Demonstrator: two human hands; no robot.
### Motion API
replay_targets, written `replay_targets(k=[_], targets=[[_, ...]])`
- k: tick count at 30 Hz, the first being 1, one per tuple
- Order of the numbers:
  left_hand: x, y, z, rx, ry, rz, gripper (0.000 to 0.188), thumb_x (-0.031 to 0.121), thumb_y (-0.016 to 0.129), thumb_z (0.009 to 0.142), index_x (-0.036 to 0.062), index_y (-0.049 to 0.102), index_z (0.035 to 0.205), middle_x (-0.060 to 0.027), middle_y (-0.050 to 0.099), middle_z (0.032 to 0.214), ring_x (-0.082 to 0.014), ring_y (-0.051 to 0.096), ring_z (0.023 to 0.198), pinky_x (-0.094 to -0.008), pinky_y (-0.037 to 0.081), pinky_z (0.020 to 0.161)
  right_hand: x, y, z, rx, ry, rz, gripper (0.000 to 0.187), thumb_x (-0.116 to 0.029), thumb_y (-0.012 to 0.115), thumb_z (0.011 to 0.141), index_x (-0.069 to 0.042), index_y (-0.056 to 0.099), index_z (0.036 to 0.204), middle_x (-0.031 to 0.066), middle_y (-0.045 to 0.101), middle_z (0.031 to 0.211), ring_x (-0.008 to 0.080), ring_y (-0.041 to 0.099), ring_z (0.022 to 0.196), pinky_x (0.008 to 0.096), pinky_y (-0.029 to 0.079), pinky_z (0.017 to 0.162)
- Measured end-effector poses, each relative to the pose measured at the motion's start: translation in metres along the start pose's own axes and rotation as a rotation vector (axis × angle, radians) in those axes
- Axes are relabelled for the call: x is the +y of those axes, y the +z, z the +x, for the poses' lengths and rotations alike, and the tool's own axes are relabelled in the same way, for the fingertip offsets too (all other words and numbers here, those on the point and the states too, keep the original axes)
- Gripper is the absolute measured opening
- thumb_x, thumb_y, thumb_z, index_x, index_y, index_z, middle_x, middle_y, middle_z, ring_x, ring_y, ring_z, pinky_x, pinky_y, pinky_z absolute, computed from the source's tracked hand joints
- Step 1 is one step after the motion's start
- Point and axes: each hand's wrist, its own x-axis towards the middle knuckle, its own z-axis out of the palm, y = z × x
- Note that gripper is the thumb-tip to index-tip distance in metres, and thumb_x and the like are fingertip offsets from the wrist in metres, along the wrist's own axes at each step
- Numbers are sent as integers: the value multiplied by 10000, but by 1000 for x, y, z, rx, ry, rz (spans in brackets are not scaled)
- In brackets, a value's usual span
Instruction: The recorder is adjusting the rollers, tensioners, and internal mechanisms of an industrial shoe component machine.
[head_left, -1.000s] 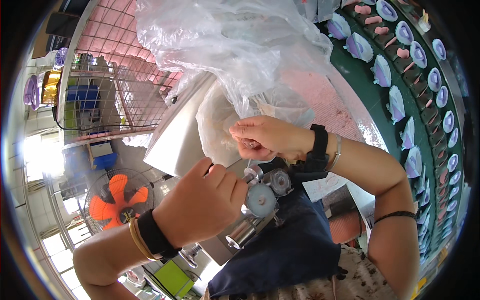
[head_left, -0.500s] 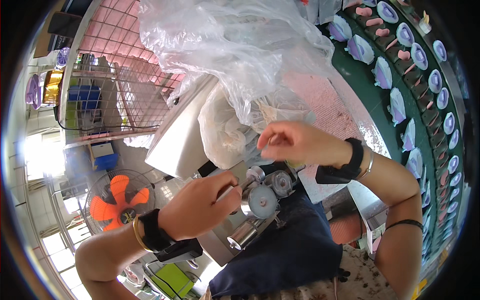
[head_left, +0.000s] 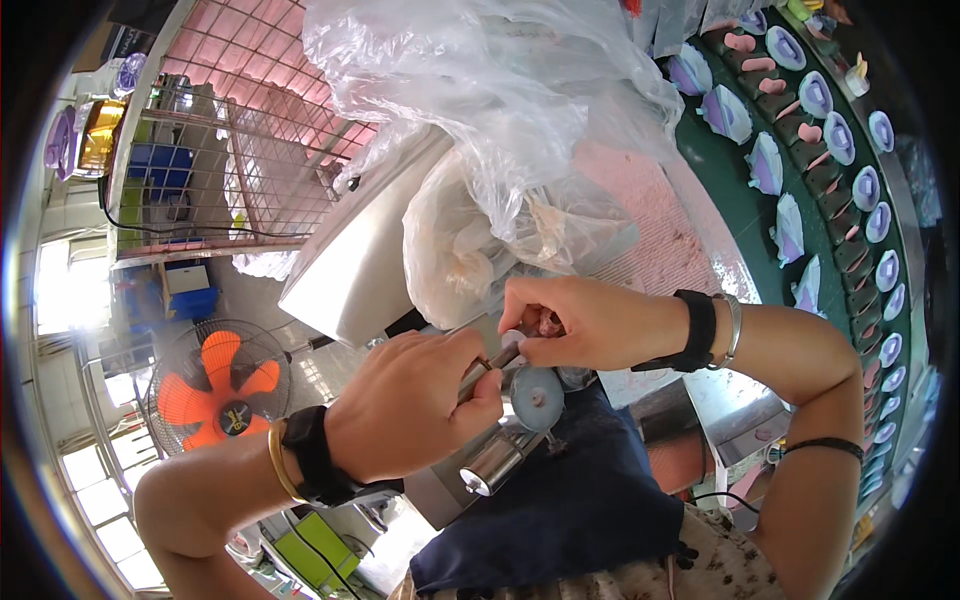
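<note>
My left hand [head_left: 415, 400] is closed in a pinch at a small bench machine with metal rollers. A short greyish piece shows between its thumb and index finger, too covered to name. Close by on the right, my right hand [head_left: 595, 325] bends its fingers and thumb together at the end of a thin metal shaft [head_left: 508, 352]. What lies in its fingers is hidden. Just below both hands are a round translucent disc wheel [head_left: 537, 398] and a shiny metal cylinder [head_left: 492, 465]. Dark blue cloth [head_left: 560, 500] covers my lap below the machine.
Clear plastic bags [head_left: 480, 110] heap beyond the machine. A green conveyor belt [head_left: 735, 160] with rows of purple-and-white pieces [head_left: 765, 165] and pink pieces curves along the right. An orange-bladed fan [head_left: 220, 390] stands left, below a wire cage [head_left: 240, 130] with pink material.
My right hand has come down and left from above the machine to the shaft, and its fingers have closed. My left hand has shifted slightly right, still pinched. The view has tilted a little.
</note>
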Motion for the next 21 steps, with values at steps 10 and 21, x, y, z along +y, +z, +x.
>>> replay_targets(k=[10, 21], targets=[[-5, 4, 2, 128, 223, 105, 151, 136, 638, 801, 31, 531, 820, -122, 563, 663, -343, 558, 640, -411, 434, 625, -1, -8, 15, -67, 60, -64, 195, -192, 638, 897, -19, 560, 940, 60, 595, 771, 157, 571, 700, 318, 468, 641], [-2, 1, 2, 139, 493, 704, 246, 178, 669, 723, 10, 594, 886, -42, 554, 710, -205, 558, 659, -314, 466, 583, -14, -2, 49, -91, 93, -668, 337, -324, 510, 964, -43, 591, 796, 171, 635, 738, 377, 627, 740, 461, 466, 650]])
